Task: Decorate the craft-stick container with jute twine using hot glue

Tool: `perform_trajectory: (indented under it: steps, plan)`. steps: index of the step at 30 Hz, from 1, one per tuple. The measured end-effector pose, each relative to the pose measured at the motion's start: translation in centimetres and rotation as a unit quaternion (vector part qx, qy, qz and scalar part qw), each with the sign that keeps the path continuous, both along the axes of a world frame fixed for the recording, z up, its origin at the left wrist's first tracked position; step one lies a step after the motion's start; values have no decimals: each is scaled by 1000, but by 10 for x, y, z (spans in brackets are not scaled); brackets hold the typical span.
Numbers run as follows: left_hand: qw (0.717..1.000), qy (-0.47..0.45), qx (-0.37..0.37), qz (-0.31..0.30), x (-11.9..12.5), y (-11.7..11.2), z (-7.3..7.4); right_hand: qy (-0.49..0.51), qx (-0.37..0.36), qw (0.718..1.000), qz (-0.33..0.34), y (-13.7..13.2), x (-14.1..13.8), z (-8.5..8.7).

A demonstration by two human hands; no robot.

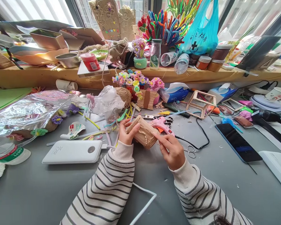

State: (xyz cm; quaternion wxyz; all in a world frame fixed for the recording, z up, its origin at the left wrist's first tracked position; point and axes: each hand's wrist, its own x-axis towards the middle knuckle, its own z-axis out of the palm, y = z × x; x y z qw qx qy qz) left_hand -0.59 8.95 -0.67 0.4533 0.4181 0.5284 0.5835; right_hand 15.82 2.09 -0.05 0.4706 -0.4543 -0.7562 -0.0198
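Note:
A small box made of wooden sticks (144, 132) is held above the grey table (49, 190) between both hands. My left hand (126, 132) grips its left end with fingers curled over the top. My right hand (170, 149) pinches its lower right corner with thumb and fingers. A line of small beads or glue drops runs along the box's front face. A pink glue gun (162, 124) lies just behind the box, its black cord (201, 137) trailing right.
A white power bank (72, 152) lies left of my arms, a dark phone (238, 142) to the right, small scissors (190, 151) near my right hand. Behind are a twine ball (124, 95), a stick frame (200, 103), tissue packs, flower crafts and a cluttered wooden sill (37, 76).

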Motion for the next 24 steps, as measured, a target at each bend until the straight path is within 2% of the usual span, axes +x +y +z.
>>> perform_trajectory:
  steps: [14, 24]
  plan:
    - [1000, -15, -11, 0, 0, 1, 1, -31, 22, 999, -18, -3, 2, 1]
    - [1000, -20, 12, 20, 5, 1, -1, -67, 14, 998, 7, -3, 3, -3]
